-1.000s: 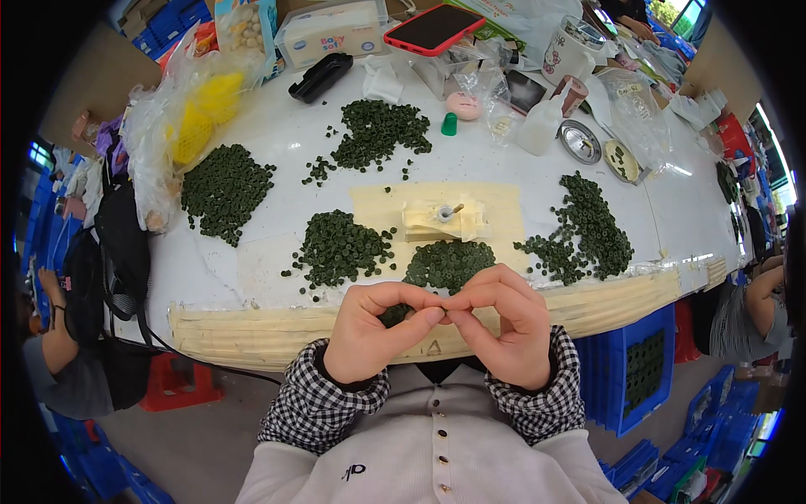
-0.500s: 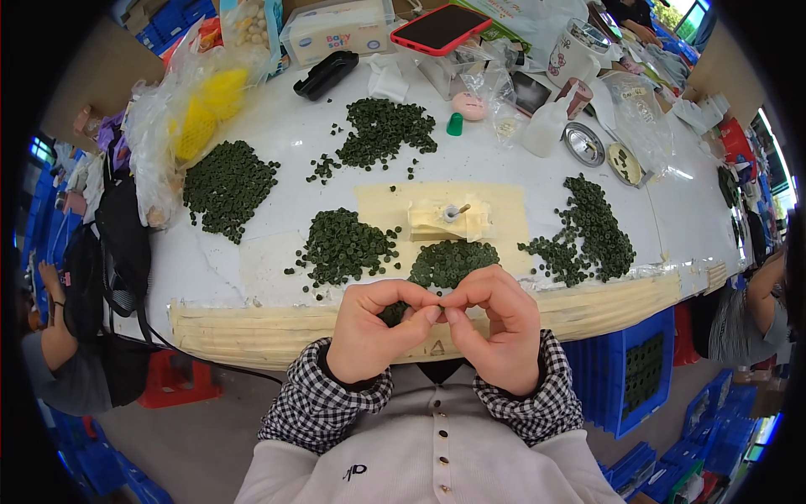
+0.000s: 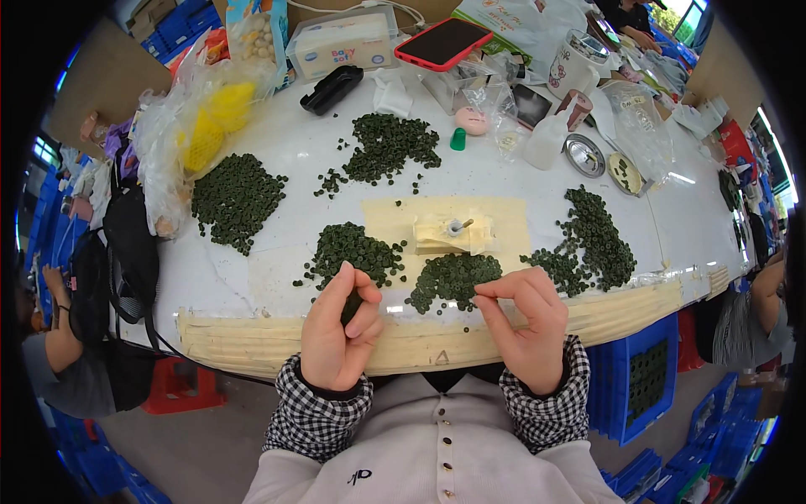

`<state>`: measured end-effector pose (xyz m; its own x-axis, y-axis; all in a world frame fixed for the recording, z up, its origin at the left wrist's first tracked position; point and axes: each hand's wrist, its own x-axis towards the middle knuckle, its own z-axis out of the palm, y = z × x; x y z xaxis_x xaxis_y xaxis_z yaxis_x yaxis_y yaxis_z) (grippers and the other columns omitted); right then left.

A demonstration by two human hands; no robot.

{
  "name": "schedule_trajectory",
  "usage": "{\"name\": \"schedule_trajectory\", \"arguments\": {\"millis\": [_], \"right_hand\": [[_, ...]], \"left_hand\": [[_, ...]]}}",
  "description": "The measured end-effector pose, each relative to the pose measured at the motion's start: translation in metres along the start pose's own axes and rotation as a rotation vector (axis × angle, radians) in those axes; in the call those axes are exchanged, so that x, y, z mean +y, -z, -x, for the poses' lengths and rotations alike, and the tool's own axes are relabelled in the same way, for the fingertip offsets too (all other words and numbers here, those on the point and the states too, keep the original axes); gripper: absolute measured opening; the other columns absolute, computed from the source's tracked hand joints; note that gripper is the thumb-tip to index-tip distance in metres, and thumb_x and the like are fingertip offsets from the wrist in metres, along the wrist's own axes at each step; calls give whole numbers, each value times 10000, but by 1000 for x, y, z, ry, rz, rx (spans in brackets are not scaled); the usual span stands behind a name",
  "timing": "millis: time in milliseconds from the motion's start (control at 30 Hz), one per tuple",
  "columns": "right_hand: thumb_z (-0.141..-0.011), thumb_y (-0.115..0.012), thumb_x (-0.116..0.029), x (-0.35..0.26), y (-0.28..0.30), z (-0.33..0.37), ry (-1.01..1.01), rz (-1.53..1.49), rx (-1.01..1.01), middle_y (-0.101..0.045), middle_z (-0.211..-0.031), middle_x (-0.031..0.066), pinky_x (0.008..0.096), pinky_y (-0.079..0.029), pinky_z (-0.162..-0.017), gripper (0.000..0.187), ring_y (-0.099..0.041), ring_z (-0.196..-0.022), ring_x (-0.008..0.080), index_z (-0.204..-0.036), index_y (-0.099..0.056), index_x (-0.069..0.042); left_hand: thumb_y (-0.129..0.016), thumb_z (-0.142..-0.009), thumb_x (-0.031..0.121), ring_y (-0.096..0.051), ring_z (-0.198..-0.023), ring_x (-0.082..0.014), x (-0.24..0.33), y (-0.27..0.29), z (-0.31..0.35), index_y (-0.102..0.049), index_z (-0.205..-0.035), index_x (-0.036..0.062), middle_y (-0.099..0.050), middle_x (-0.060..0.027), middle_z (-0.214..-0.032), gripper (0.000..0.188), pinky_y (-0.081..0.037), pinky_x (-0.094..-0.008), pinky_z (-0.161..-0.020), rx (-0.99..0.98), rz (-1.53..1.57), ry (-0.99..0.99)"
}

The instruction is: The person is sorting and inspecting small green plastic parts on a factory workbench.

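My left hand [image 3: 338, 332] is raised over the front edge of the table, its fingers curled around some small dark green pieces [image 3: 351, 307]. Beyond it lies a heap of small dark green round pieces [image 3: 357, 256]. My right hand [image 3: 529, 323] has thumb and forefinger pinched together at the right side of a pile of small flat green rings [image 3: 457, 279]. Whatever sits between those fingertips is too small to make out. Just behind the rings stands a tape-covered block [image 3: 441, 235] with a short upright pin [image 3: 467, 224].
More green pieces lie in a left heap [image 3: 239, 202], a back heap [image 3: 390, 147] and a right heap [image 3: 598, 239]. A red-edged phone [image 3: 443, 44], a wipes box [image 3: 344, 42] and a mug [image 3: 578, 63] line the back. A blue crate [image 3: 617, 382] stands below the table's right side.
My hands were together at the fingertips. They have parted: the left moved left and tilted up, the right moved right to the ring pile. The view has shifted slightly.
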<state>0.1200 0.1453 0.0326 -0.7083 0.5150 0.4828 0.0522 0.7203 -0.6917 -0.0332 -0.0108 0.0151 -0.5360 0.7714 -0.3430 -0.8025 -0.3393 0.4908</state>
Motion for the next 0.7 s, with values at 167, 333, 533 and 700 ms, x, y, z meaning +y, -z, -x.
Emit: {"name": "schedule_trajectory", "arguments": {"millis": [167,333,533,700], "right_hand": [[-678,-699,-47,3,-12,1,100,141,-124,-540,-743,42,341,-412,-700,125,-501,-760,231,-773,-618,-56],[-702,-676,-114,-1,-24,-3,178,283,-188,-496,-763,26,334,-380,-752,115,-479,-786,214,-778,-593,-92],[-711,-664,-110,-4,-22,-6,188,341,-185,-492,-764,18,327,-369,-736,120,-472,-783,208,-801,-586,-98],[-709,-671,-98,3,-10,-4,101,362,-94,-512,-752,22,332,-366,-726,125,-474,-770,211,-797,-581,-94]], "left_hand": [[-414,-938,118,-370,-535,-58,-2,-3,1,-532,-1069,15,-590,-65,-871,205,-308,-194,-487,-30,127,43],[-398,-938,106,-380,-554,-55,-4,-8,5,-502,-1131,10,-598,-78,-908,239,-324,-200,-508,-33,90,82],[-377,-977,194,-338,-495,-53,-9,-9,8,-537,-1078,32,-569,-17,-766,249,-291,-191,-458,-63,39,116],[-346,-990,243,-315,-488,-56,-13,-20,10,-542,-1031,37,-449,8,-697,287,-275,-199,-453,-24,-20,179]]}}
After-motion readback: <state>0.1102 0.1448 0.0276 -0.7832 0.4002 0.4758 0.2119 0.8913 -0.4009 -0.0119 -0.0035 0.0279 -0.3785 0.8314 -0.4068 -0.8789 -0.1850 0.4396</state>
